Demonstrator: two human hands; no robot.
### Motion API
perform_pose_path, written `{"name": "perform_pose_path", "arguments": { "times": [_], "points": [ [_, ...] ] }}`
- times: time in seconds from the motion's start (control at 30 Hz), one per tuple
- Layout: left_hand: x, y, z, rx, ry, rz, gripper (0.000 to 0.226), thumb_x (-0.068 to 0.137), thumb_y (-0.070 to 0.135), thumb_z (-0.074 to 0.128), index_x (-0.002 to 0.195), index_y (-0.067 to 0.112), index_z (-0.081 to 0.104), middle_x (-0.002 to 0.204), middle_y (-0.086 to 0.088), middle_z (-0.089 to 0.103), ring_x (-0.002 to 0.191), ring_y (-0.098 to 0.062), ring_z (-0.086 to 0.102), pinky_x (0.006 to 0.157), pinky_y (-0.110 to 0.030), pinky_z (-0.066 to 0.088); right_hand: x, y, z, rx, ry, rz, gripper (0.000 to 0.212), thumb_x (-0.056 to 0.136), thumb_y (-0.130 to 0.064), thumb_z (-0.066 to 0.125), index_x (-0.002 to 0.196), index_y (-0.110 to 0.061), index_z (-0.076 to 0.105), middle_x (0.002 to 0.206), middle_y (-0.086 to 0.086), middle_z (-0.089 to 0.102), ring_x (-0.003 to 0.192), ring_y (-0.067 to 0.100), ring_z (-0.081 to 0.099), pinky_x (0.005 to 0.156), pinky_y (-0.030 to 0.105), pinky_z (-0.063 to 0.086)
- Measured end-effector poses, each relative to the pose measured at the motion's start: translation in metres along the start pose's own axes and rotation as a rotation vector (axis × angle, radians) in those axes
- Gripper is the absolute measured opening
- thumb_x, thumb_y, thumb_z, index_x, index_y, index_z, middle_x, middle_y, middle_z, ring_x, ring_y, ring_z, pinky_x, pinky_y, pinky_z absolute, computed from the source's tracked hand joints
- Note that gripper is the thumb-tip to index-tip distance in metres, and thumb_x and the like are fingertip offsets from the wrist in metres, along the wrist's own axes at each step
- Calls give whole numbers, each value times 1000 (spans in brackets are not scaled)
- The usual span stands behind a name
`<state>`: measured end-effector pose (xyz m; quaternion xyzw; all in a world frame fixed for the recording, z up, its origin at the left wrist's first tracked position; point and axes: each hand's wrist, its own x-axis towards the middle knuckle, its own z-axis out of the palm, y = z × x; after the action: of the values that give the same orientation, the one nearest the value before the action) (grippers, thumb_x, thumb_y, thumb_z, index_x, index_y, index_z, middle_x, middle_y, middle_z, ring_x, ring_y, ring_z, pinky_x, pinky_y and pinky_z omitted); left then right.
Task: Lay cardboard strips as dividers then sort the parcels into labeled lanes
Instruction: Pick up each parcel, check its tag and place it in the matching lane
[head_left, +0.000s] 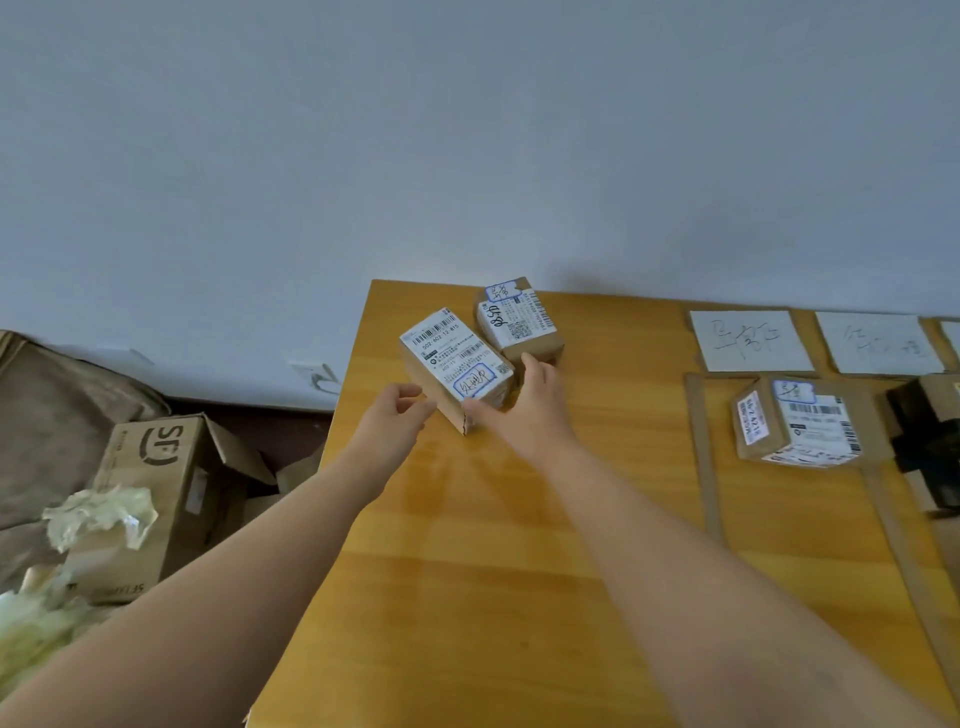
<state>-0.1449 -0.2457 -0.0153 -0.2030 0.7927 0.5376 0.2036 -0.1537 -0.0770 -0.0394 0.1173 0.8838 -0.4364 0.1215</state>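
Two cardboard parcels with white shipping labels sit near the far left corner of the wooden table (467, 545). My right hand (524, 405) grips the nearer parcel (454, 364), thumb on its near edge and fingers round its right side. My left hand (397, 415) hovers just left of it with fingers curled, touching nothing that I can see. The second parcel (519, 322) stands just behind. To the right, white lane labels (750, 340) (875, 343) lie at the back, with cardboard strips (706, 457) (904, 561) marking lanes. Another parcel (797, 421) rests in the first lane.
A black object (930, 447) lies in the lane at the far right edge. On the floor to the left stands an open SF carton (156, 483) with crumpled pale wrapping (98, 512) beside it. The wall runs along the table's back edge.
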Motion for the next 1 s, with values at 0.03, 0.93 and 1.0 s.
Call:
{"name": "perform_pose_path", "arguments": {
  "times": [0.03,0.93,1.0],
  "points": [
    [4,0,2,-11,-26,-18,45,96,37,52,137,21,42,124,0,55,109,-19,56,95,-35,47,5,-1,4,104,39,29,85,83,-50,66,147,-10,28,150,4,31,137,19,33,111,34,32],
    [-55,42,-11,-344,-182,184,43,93,46,52,122,15,52,111,-5,69,99,-20,67,80,-34,52,-49,-34,-63,850,-153,-7,44,86,-31,62,125,-12,55,94,4,74,81,19,68,63,35,53],
    [-65,61,-11,-359,-169,247,43,93,45,54,121,13,51,110,-4,69,97,-19,67,78,-33,52,-54,-47,-80,870,-122,-64,43,84,-32,61,121,-11,56,94,5,73,80,20,68,63,36,52]
  ]
}}
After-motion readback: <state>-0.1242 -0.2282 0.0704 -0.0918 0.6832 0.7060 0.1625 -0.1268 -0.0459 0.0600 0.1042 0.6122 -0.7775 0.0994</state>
